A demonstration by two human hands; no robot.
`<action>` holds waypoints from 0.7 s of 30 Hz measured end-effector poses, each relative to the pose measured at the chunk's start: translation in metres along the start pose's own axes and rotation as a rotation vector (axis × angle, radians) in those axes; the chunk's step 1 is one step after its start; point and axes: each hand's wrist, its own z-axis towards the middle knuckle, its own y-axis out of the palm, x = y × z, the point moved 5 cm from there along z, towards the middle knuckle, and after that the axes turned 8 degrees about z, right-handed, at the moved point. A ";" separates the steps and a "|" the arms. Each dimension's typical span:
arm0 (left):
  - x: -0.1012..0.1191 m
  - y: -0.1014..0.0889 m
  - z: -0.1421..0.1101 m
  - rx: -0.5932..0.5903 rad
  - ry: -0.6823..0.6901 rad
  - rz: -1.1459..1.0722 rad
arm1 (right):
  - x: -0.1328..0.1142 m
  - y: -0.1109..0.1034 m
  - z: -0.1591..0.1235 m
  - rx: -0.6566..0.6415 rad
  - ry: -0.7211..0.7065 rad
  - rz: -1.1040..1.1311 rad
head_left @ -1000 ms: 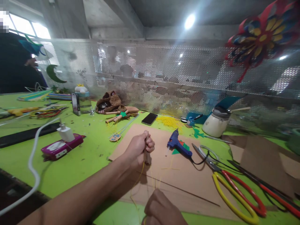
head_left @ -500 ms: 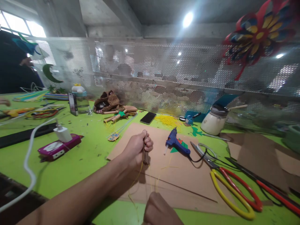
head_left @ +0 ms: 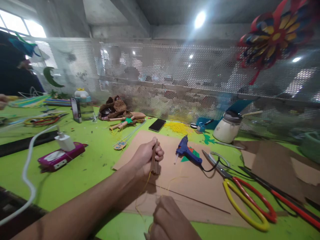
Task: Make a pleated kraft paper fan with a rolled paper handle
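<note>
My left hand (head_left: 147, 154) is closed round a bundle of thin brown cardboard strips (head_left: 155, 164), whose lower ends fan out beneath the fist. Yellow thread (head_left: 141, 193) hangs from the bundle and loops down toward the table edge. Closer to me, my right hand (head_left: 170, 218) is pinched on the yellow thread, its fingertips partly hidden. Both hands are over a flat cardboard sheet (head_left: 140, 141). A thin dark stick (head_left: 195, 199) lies across that sheet. Right of the left fist rests a blue glue gun (head_left: 188, 151) beside green and orange scraps.
Large scissors (head_left: 246, 196) with red and yellow handles lie at the right, near cardboard pieces (head_left: 272, 170). Behind are a phone (head_left: 157, 125), yellow shreds (head_left: 177, 128) and a white jar (head_left: 227, 128). A purple power strip (head_left: 62, 156) with a charger sits left. Another person's hand (head_left: 3, 101) shows far left.
My right hand has risen slightly toward the left fist, and more of it shows. My left hand keeps its hold on the strips. The view has shifted a little.
</note>
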 end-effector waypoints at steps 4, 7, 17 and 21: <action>-0.006 -0.001 -0.001 0.022 0.002 0.048 | 0.006 -0.005 0.003 -0.036 -0.027 -0.023; -0.007 0.001 -0.003 0.024 0.001 0.085 | 0.010 -0.004 0.000 -0.053 -0.013 -0.042; 0.000 0.005 -0.007 -0.090 0.060 0.130 | 0.030 -0.020 -0.005 -0.077 0.319 0.135; -0.002 0.010 -0.008 -0.128 0.109 0.124 | 0.059 -0.032 -0.013 0.089 0.987 0.451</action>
